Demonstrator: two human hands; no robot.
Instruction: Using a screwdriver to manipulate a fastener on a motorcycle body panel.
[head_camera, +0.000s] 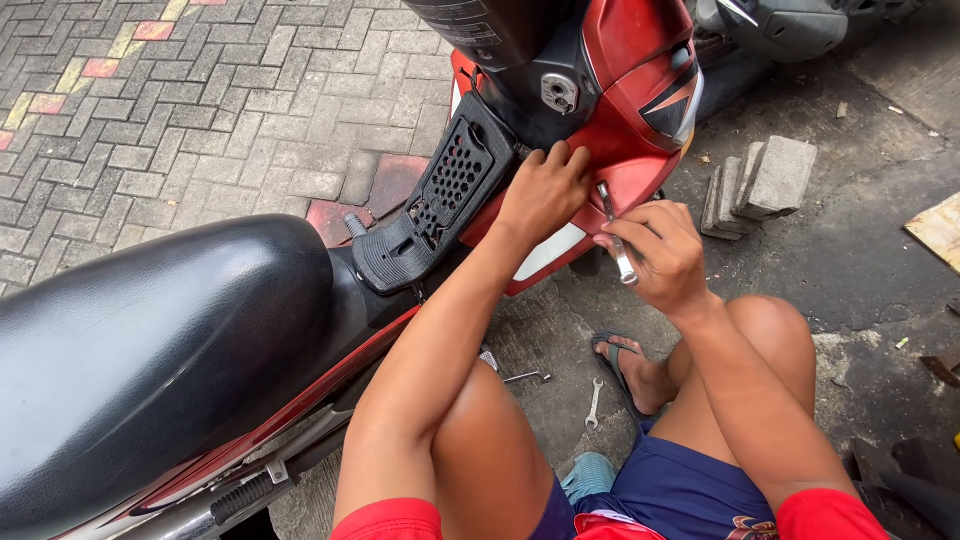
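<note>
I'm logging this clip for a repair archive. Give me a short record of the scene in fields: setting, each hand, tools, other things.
setting: person squatting beside a red scooter on paved ground
left hand: left hand pressed on the red side panel
right hand: right hand gripping a metal wrench, its upper end at the panel
loose tools: small wrench and bent metal key on the ground
other: black seat, perforated black cover, grey paving blocks

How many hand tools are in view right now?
3: a metal wrench gripped in the right hand, a small spanner on the ground between the legs, and a bent key beside it. Others may be hidden.
</note>
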